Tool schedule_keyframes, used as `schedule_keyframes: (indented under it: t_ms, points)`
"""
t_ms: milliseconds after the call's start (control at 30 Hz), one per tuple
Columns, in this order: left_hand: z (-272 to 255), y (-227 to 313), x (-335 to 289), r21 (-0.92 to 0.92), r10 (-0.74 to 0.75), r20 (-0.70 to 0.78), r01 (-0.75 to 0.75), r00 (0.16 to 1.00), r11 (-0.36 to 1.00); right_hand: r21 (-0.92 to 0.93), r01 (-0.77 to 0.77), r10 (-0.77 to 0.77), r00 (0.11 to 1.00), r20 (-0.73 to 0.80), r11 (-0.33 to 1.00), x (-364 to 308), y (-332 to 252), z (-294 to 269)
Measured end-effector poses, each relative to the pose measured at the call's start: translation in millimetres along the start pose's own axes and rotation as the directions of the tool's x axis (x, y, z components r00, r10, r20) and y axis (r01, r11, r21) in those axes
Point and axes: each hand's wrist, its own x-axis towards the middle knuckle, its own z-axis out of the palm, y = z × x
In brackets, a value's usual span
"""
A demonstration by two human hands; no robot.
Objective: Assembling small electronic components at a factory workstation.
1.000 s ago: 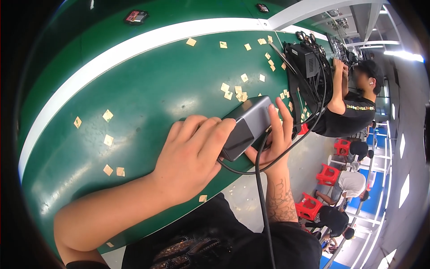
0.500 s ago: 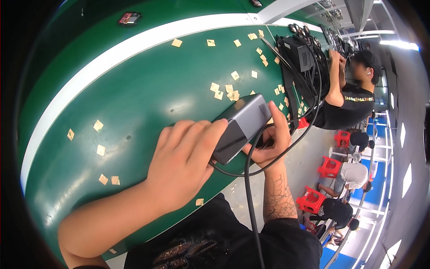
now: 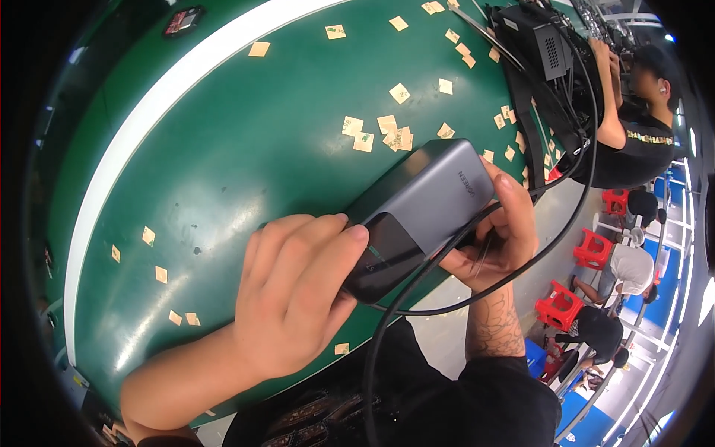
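Held between both hands above the table is a grey power bank [image 3: 439, 195] with a glossy black panel. Faint lit marks show on that panel. My left hand [image 3: 294, 279] is closed around its lower left end, fingers over the black part. At the opposite end, my right hand [image 3: 503, 223] grips the right side with thumb and curled fingers, some of them hidden behind it. A black cable [image 3: 477, 298] loops by the near end of the power bank and past my right hand; whether it is plugged in cannot be made out.
Square beige stickers [image 3: 400, 93] lie scattered on the green table [image 3: 223, 164]. Black equipment with vents [image 3: 547, 56] and cables stands at the far right, where a co-worker [image 3: 633, 127] sits. Red stools [image 3: 558, 304] and other people are farther right.
The power bank has tilted to show more of its front face, and marks now appear on its black panel. Both hands keep their hold. The whole view has shifted slightly.
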Motion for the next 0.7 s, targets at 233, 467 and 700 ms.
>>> schedule_keyframes:
  t_ms: [233, 467, 700]
  points:
    - [0.1, 0.9, 1.6, 0.004, 0.021, -0.021, -0.021, 1.000, 1.000, 0.048, 0.033, -0.031, 0.999, -0.043, 0.998, 1.7, 2.1, 3.9]
    - [-1.6, 4.7, 4.8, -0.002, -0.005, -0.030, 0.005, 1.000, 1.000, 0.008, 0.064, -0.064, 0.997, -0.045, 0.998, 3.5, 5.5, 4.6]
    - [-4.3, 5.8, 3.4, -0.003, -0.020, -0.007, 0.020, 1.000, 1.000, -0.001, 0.061, -0.061, 0.996, -0.061, 0.998, 4.0, 5.5, 6.3]
